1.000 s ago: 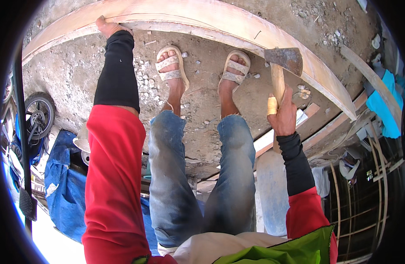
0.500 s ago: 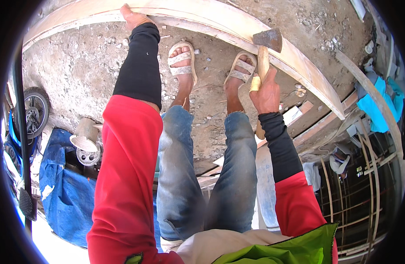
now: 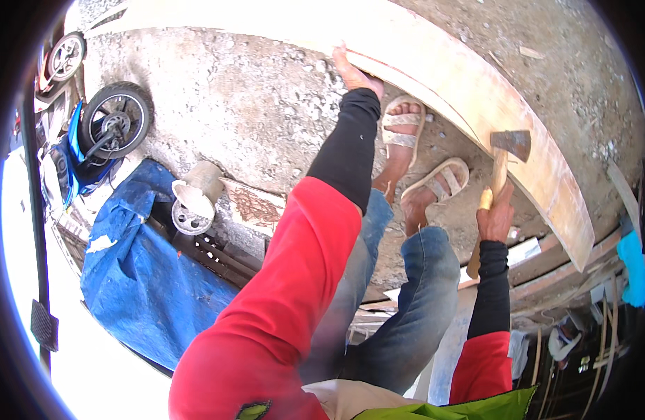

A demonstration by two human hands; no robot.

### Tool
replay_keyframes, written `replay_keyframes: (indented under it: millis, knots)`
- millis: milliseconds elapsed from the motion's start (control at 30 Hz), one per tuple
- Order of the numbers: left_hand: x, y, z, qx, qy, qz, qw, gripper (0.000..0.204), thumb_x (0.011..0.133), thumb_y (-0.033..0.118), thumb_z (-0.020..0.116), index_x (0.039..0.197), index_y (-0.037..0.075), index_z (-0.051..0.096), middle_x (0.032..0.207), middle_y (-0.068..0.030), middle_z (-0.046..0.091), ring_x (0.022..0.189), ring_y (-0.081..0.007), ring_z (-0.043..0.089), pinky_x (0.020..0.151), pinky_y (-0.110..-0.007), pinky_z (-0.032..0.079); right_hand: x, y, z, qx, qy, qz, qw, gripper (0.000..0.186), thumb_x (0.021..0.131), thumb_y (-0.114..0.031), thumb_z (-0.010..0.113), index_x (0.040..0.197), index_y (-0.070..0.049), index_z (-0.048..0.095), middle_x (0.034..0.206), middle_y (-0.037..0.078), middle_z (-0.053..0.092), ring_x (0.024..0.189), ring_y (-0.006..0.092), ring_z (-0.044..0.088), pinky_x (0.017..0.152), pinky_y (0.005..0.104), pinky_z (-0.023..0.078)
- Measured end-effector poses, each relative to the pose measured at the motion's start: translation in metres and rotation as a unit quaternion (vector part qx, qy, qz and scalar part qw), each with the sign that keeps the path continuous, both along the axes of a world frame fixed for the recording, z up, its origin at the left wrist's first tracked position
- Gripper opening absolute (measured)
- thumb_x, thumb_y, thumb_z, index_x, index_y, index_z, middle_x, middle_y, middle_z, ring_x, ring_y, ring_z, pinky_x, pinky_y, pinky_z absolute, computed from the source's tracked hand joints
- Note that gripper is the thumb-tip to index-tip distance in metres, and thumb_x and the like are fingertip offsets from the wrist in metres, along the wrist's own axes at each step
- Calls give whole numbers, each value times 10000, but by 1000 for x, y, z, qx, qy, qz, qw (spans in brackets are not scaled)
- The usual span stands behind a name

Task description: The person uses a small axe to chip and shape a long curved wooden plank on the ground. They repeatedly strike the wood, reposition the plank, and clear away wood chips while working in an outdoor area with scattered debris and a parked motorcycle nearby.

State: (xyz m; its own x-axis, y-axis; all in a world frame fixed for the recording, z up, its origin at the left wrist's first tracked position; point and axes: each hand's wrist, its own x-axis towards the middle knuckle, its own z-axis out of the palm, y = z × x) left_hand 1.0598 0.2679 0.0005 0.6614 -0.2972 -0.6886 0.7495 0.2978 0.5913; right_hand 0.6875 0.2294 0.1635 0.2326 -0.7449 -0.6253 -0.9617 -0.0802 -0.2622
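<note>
I am gripping the hatchet [image 3: 503, 175] by its wooden handle in my right hand [image 3: 495, 219], fist closed, its head against the curved plank [image 3: 476, 91] (lying on gravel). My left hand [image 3: 352, 70] is pressing the plank's near edge, farther left.

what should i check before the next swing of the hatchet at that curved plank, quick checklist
1. Right hand grip on the hatchet: wrapped round the wooden handle, ok.
2. Left hand steadying the curved plank: resting on its near edge, well away from the hatchet head, ok.
3. Feet out of the blade's path: the sandalled right foot lies close beside the hatchet, not ok.
4. Blade placement: the head sits against the plank's near edge, but the exact contact is too small to see, cannot tell.
5. Plank support: it lies on rough gravelly ground; whether it can rock, cannot tell.
</note>
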Motion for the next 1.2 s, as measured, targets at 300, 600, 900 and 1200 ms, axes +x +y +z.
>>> replay_keyframes:
  millis: [300,600,900,1200]
  knots:
    - [11,59,-19,82,90,-132,984,681,937,511,630,1489,134,498,1475,-139,550,1371,-336,521,1135,-558,404,-48,113,0,145,-30,-102,984,550,1015,-233,666,1491,-47,460,1142,335,699,1073,525,694,881,561,537]
    - [27,123,-15,323,2,-423,846,496,923,317,742,1312,49,590,1315,-110,653,1132,-275,660,883,-439,568,-119,190,61,230,33,-254,939,542,915,-159,713,1403,-81,489,1031,362,703,1018,568,668,840,593,530]
    - [-64,79,27,261,-224,-777,527,334,963,253,668,1187,29,771,925,-96,784,682,-140,724,606,-295,574,-176,285,129,304,43,-522,796,458,946,-145,665,1321,28,467,917,259,742,704,378,769,613,490,616]
    - [-280,-28,56,165,-308,-884,311,310,976,290,689,1172,75,798,941,-102,810,779,-171,769,801,-329,597,-211,468,101,272,118,-542,786,399,982,-235,672,1263,-1,513,1022,258,741,930,428,749,775,502,587]
